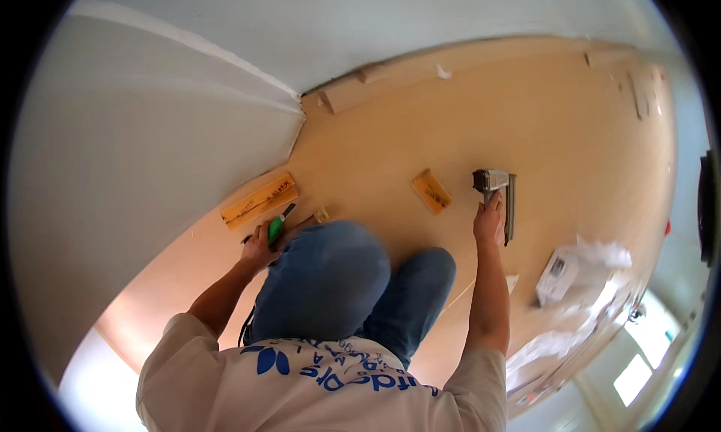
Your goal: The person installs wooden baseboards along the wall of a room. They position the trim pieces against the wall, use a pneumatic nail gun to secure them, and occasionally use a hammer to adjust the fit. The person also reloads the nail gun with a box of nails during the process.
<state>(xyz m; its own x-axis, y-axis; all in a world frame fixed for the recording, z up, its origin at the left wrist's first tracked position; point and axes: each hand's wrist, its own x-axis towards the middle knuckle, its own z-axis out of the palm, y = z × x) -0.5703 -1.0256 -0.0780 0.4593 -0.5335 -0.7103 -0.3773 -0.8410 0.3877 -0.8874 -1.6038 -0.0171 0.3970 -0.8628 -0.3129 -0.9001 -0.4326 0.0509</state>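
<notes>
My right hand is closed around the grip of a metal nail gun with a long magazine, on or just over the tan floor board. My left hand is closed on a green-handled tool beside my bent knee. Just above that hand lies a long orange-yellow block with dark markings. A smaller block of the same colour lies between my hands, left of the nail gun. A wooden piece or handle, partly hidden by my knee, lies right of the green tool.
Pale walls meet in a corner at the upper left. Cardboard strips lie along the far wall base. Crumpled white plastic with a package is at right. My jeans-clad knees fill the lower middle. Windows show at the lower right.
</notes>
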